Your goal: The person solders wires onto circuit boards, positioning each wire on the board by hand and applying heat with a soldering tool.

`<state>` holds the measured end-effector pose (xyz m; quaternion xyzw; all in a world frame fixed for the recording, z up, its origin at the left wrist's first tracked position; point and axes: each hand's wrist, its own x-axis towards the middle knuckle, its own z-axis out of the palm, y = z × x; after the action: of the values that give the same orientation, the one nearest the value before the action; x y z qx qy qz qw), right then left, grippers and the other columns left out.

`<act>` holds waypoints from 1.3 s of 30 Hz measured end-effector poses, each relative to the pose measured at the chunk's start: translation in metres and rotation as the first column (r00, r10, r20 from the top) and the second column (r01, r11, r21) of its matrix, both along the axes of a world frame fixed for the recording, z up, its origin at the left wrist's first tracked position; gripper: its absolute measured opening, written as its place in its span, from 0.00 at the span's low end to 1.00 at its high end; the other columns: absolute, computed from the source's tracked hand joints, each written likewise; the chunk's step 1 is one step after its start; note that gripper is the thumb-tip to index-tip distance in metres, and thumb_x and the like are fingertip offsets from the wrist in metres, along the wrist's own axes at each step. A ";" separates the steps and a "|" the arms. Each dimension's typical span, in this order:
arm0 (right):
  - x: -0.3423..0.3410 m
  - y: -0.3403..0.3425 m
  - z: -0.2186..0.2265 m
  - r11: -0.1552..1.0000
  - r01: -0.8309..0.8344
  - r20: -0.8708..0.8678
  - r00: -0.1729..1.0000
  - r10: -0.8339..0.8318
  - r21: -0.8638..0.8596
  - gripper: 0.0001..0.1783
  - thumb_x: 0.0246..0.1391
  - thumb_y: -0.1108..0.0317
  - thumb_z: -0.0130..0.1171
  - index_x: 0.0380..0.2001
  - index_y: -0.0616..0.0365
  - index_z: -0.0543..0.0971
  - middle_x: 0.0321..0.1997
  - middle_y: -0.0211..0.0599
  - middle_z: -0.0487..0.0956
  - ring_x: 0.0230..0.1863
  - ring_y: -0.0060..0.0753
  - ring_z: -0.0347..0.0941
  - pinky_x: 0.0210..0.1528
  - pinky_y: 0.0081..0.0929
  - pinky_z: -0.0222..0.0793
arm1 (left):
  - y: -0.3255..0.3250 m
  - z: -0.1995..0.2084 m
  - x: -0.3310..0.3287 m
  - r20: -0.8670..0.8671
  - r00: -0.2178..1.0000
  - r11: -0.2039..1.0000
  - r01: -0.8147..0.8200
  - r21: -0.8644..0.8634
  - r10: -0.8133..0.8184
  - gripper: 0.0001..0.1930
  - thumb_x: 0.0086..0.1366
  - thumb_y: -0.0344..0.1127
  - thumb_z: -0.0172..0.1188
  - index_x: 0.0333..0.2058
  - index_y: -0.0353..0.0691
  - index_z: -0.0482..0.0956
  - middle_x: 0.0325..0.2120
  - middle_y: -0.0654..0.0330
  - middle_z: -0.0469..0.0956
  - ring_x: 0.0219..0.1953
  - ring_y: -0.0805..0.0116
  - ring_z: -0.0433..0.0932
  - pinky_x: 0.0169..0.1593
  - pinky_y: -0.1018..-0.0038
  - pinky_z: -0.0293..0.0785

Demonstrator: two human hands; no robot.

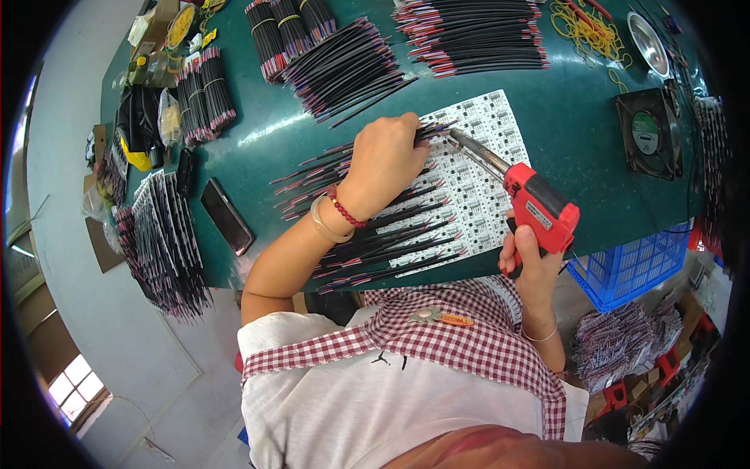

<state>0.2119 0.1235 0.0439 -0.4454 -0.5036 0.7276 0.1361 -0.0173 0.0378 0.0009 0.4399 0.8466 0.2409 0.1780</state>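
A white panel of small printed circuit boards lies on the green table in front of me. My left hand is over its left part, fingers closed on a thin black cable with stripped coloured wire ends. My right hand grips a red soldering gun by its handle. The gun's metal tip points left and lies close to the wire ends at my left fingertips; whether they touch I cannot tell. Several black cables lie side by side across the panel's left edge and under my left forearm.
Loose black cables and tied bundles lie at the back and left. A phone is left of my arm. At right stand a black fan, a metal bowl and yellow rubber bands. A blue crate is below the table edge.
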 end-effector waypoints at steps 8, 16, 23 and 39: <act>-0.001 -0.002 0.001 1.000 -0.003 0.002 1.000 0.003 -0.011 0.16 0.58 0.66 0.53 0.18 0.60 0.72 0.14 0.27 0.70 0.13 0.15 0.64 0.17 0.15 0.58 | 0.001 0.001 -0.001 -0.016 1.000 1.000 0.012 -0.025 -0.013 0.10 0.52 0.33 0.62 0.23 0.31 0.74 0.17 0.44 0.74 0.23 0.44 0.74 0.29 0.57 0.70; 0.002 -0.003 -0.002 1.000 -0.001 -0.009 1.000 0.001 -0.024 0.11 0.58 0.69 0.52 0.38 0.67 0.74 0.16 0.27 0.71 0.14 0.13 0.62 0.17 0.14 0.57 | 0.001 0.001 0.001 -0.045 0.998 0.999 0.032 -0.027 -0.034 0.09 0.52 0.33 0.61 0.25 0.32 0.74 0.18 0.46 0.75 0.23 0.45 0.75 0.29 0.58 0.70; -0.001 -0.002 -0.003 1.000 -0.006 -0.027 1.000 0.005 -0.011 0.11 0.58 0.68 0.53 0.39 0.67 0.74 0.16 0.27 0.71 0.13 0.13 0.62 0.16 0.14 0.56 | 0.000 0.001 0.001 -0.042 0.999 0.999 0.030 -0.044 -0.032 0.09 0.52 0.33 0.61 0.23 0.32 0.73 0.18 0.45 0.75 0.24 0.44 0.75 0.29 0.57 0.70; -0.004 -0.001 -0.001 1.000 0.015 -0.026 1.000 -0.015 -0.016 0.07 0.57 0.69 0.53 0.31 0.63 0.74 0.15 0.27 0.70 0.13 0.13 0.62 0.16 0.14 0.56 | -0.001 0.001 0.004 -0.030 0.999 1.000 0.017 0.002 -0.017 0.09 0.52 0.31 0.61 0.24 0.31 0.72 0.17 0.45 0.74 0.23 0.44 0.74 0.28 0.57 0.70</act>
<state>0.2081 0.1228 0.0428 -0.4407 -0.4929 0.7361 0.1446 -0.0131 0.0364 0.0015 0.4508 0.8452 0.2337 0.1671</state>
